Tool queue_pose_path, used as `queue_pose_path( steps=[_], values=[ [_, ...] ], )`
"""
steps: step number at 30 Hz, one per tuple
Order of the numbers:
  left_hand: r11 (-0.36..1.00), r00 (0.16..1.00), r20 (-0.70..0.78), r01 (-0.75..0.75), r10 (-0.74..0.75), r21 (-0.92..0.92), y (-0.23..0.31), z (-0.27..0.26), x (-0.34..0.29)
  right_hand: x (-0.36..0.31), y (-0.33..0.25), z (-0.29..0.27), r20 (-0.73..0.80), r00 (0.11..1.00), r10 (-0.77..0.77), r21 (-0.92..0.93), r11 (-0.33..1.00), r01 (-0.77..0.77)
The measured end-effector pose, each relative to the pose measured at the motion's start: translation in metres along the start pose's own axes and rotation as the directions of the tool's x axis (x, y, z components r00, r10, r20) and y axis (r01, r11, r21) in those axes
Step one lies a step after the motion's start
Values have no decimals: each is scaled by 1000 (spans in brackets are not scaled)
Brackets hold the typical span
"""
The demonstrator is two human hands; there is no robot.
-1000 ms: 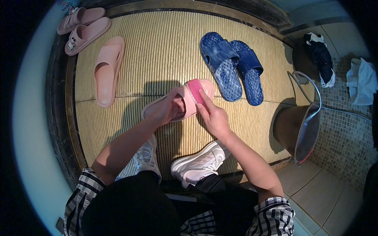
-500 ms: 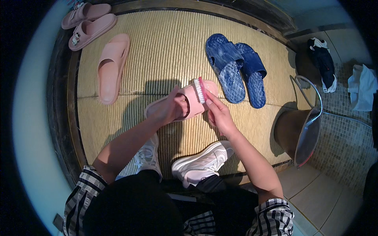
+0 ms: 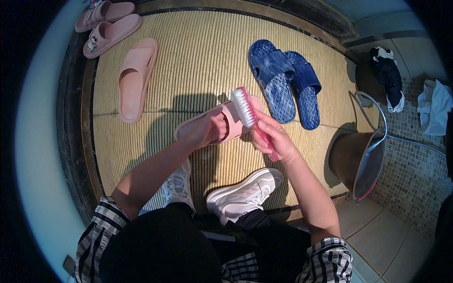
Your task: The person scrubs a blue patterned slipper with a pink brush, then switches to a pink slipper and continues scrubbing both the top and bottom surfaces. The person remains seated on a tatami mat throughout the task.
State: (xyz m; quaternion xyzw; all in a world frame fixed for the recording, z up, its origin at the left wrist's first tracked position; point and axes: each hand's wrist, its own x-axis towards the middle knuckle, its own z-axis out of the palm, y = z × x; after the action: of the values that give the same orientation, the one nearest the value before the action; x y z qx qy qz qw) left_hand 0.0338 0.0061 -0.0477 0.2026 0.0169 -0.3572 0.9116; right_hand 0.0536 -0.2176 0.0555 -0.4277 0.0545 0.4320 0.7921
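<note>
A pink slide slipper (image 3: 191, 123) is held over the ribbed floor in front of me, toe end to the right. My left hand (image 3: 211, 131) grips it at the strap opening, with its fingers partly inside and the thumb hidden. My right hand (image 3: 277, 140) is wrapped round the pink handle of a scrubbing brush (image 3: 244, 108). The brush stands slanted above the slipper's strap, its white bristles facing left and up. Whether the bristles touch the slipper I cannot tell.
A single pink slipper (image 3: 137, 82) lies at left, beyond it a pink pair (image 3: 113, 35). Wet-looking blue slippers (image 3: 271, 80) lie ahead right. A brown bucket (image 3: 349, 158) with a hose (image 3: 386, 113) stands at right, near dark clothing (image 3: 389, 80) and white cloth (image 3: 435, 106).
The brush has been raised off the slipper's strap and tilted, so more of its handle shows. My right hand moved slightly right and nearer me. My left hand keeps its hold.
</note>
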Motion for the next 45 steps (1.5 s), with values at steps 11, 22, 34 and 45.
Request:
queue_pose_path(
  steps=[11,22,34,45],
  values=[
    [993,957,-266,119,-114,2,-5,1,6,-7,-28,5,46,997,-62,-116,991,67],
    [792,991,-72,-47,114,608,-6,-21,-7,-5,-28,6,114,991,-74,-78,993,83],
    [130,975,-107,82,195,988,0,41,-17,-2,13,8,-108,903,-417,-964,267,8],
    [258,933,49,-149,357,955,-12,28,-9,17,29,-19,-158,811,-564,-982,176,-69]
  ],
)
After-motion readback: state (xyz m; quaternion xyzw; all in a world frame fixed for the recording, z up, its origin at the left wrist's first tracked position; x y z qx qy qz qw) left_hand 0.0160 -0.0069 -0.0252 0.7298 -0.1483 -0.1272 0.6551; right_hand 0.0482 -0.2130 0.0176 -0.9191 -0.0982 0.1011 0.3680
